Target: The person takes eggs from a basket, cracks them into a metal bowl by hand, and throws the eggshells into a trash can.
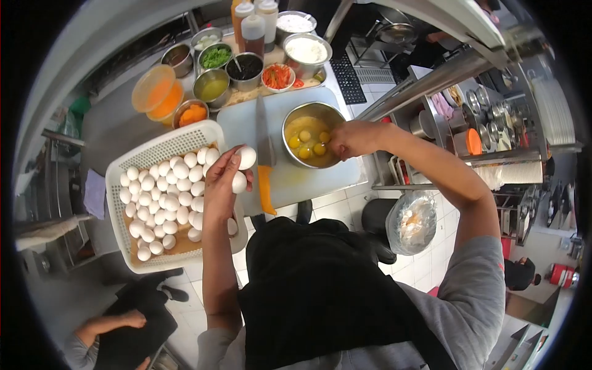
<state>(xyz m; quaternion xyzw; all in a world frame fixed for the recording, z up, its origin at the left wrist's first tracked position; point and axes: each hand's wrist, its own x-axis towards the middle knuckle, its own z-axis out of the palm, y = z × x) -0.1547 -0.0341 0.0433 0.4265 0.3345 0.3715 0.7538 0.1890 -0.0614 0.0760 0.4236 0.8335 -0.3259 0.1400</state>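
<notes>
My left hand (222, 179) is closed round white eggs, two of which show at its fingers, beside a white perforated basket (117, 234) of many eggs (161, 200). My right hand (354, 140) has its fingers bent together at the right rim of a steel bowl (288, 117); whatever they hold, if anything, is hidden. Several yolks (304, 135) lie in clear egg liquid inside the bowl. The bowl stands on a pale cutting board (237, 117). A knife with an orange handle (265, 188) lies between the basket and the bowl.
Behind the board are small containers of green herbs (216, 58), red strips (277, 77) and white powder (306, 51), plus squeeze bottles (253, 34). A lined bin (412, 223) with eggshells stands right. Another person's hand (134, 319) shows lower left. Metal shelving rises right.
</notes>
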